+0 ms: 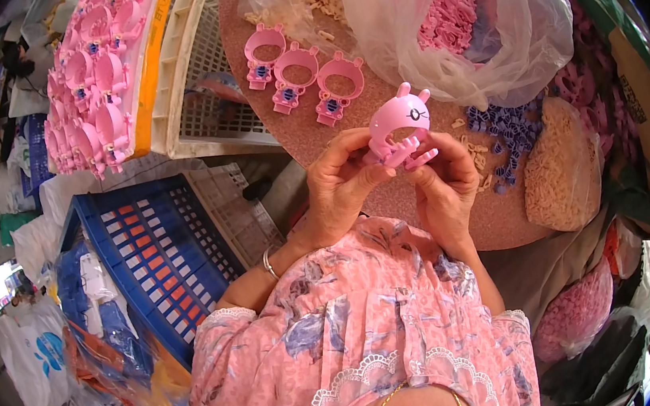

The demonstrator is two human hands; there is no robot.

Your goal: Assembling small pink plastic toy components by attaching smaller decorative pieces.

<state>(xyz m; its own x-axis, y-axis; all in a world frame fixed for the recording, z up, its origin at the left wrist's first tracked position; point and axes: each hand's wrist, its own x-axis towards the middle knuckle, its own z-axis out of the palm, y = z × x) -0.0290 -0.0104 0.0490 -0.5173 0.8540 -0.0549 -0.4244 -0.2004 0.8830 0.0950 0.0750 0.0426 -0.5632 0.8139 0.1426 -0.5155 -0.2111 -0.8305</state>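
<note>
Between my two hands, over the round brown tabletop [389, 200], is a pink plastic toy figure [406, 109] with two ears, a ring-shaped head opening and small limb pieces below. My left hand [339, 189] pinches its lower left side with thumb and fingertips. The fingers of my right hand [448, 189] close on the lower right part, by the pink limbs. Just beyond my left hand lie three similar pink figures, a left one [255, 76], a middle one [289, 95] and a right one [330, 106], each with a striped dark blue body piece.
Small blue parts [507, 130] and beige pieces lie right of my hands, beside a bag of beige pieces [558, 176]. A clear bag [522, 36] holding pink parts stands at the back. Many pink figures [94, 109] fill a tray at far left, above blue crates [158, 254].
</note>
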